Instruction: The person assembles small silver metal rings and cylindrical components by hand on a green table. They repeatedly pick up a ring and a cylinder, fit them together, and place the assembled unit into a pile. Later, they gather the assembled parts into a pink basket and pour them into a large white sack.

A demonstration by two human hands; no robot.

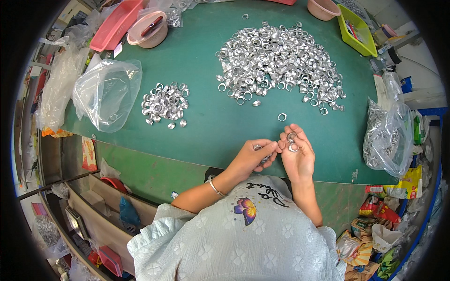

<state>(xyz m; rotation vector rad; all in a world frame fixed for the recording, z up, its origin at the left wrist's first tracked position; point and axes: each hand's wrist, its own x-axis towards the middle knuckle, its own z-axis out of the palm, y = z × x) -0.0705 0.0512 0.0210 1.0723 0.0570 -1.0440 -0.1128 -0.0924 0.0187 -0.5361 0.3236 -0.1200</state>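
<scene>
The right hand (298, 152) loosely held metal rings (291, 136), the left hand (253, 157) curled round more; any slackening risked spilling some.

Rings (276, 61) all silver; bangle (213, 188) silver too. Tabletop (197, 56) dark green. Long tray (114, 28) coral pink, round bowl (152, 42) paler pink, right-side tray (358, 43) lime. Shirt (225, 239) pale blue-grey, tonal flower pattern, black lettering (269, 194), butterfly print (245, 209) purple, orange, yellow.
</scene>
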